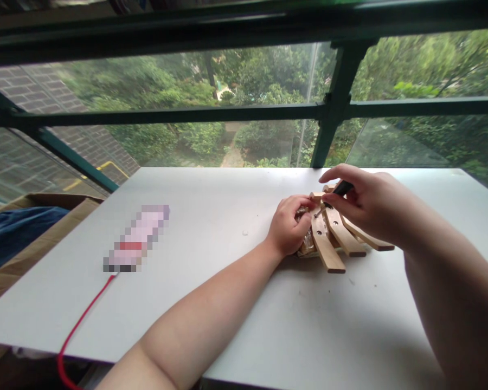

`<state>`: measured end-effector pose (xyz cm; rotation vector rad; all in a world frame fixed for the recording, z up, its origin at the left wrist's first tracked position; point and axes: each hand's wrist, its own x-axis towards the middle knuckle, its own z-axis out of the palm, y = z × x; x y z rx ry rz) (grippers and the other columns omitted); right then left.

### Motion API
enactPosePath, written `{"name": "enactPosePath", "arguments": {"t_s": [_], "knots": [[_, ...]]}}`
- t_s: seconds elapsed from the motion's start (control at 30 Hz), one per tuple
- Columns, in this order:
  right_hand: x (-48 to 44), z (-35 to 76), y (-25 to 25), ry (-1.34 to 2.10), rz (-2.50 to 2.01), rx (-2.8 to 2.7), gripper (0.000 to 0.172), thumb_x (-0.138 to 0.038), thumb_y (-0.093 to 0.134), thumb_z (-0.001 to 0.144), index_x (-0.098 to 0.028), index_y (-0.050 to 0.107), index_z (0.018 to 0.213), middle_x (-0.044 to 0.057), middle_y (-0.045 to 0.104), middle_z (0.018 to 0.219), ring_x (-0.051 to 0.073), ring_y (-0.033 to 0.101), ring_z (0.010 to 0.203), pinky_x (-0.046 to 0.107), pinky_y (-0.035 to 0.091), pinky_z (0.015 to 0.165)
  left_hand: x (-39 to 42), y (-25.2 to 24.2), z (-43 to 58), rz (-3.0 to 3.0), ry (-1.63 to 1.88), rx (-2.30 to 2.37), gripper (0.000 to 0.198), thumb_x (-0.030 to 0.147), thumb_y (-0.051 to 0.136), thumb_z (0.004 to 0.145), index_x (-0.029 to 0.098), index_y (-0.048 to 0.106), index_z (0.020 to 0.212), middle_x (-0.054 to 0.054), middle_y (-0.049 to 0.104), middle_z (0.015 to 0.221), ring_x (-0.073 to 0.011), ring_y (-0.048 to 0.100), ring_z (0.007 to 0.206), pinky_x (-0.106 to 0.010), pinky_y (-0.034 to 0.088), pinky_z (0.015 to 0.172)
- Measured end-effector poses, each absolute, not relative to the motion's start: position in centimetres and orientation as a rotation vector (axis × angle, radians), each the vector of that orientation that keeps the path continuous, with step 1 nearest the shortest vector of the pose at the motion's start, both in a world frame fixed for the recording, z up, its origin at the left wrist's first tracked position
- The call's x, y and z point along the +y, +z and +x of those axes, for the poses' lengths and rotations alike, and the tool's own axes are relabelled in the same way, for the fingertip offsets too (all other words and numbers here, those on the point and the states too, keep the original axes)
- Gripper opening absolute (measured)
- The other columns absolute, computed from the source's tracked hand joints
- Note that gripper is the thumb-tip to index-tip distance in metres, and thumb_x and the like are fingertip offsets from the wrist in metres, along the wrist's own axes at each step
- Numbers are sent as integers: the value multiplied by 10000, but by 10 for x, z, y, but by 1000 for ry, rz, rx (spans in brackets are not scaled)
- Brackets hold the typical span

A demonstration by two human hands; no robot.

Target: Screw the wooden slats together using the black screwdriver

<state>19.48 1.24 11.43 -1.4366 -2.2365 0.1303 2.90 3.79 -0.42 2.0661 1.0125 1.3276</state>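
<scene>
On the white table (pixel 236 303), toward the right, lies a piece with several pale wooden slats (pixel 329 255) fanned toward me, with dark screws set in them. My left hand (pixel 287 226) is closed on its left side, fingertips near the upper end of the nearest slat. Clear, shiny wrapping-like material shows beneath that hand. A small screwdriver (pixel 343 188) with a black handle is pinched in my right hand (pixel 376 203), its shaft slanting down to a screw in the nearest slat. The fingers partly cover the slats' far ends.
A blurred-out phone-like object (pixel 140 235) with a red cable (pixel 81 319) lies at the left of the table. Beyond the left edge stands a cardboard box (pixel 81 208) with blue cloth (pixel 20 233). A green-framed window (pixel 187 116) borders the far edge.
</scene>
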Motion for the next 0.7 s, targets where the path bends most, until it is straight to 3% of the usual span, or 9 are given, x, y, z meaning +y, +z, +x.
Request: {"name": "enactPosePath", "arguments": {"t_s": [0.13,0.27,0.5,0.7], "knots": [[13,196,115,92,-1458,-2244,127,-368,560,846,-243,584,853,-11,613,654,151,524,578,277,365,569,38,-5,29,2057,1327,1020,185,176,502,866,203,612,1012,-60,648,1137,-216,575,1098,-364,423,1030],[11,196,115,47,-1472,-2238,188,-374,545,848,-229,507,734,-24,547,604,130,440,537,271,319,536,39,-6,29,2054,1330,1025,181,177,513,859,203,614,1007,-59,650,1134,-219,577,1092,-367,429,1022],[11,191,114,52,-1511,-2200,219,-372,524,859,-229,438,717,-29,500,581,125,399,519,265,292,510,39,-7,29,2053,1329,1022,184,165,508,858,205,609,1007,-56,649,1145,-219,575,1102,-369,427,1025],[10,186,110,118,-1433,-2201,71,-284,542,836,-230,502,813,-5,583,681,149,486,601,266,331,562,39,-7,29,2058,1330,1023,183,172,515,855,206,604,1011,-53,650,1151,-221,573,1104,-372,424,1025]]}}
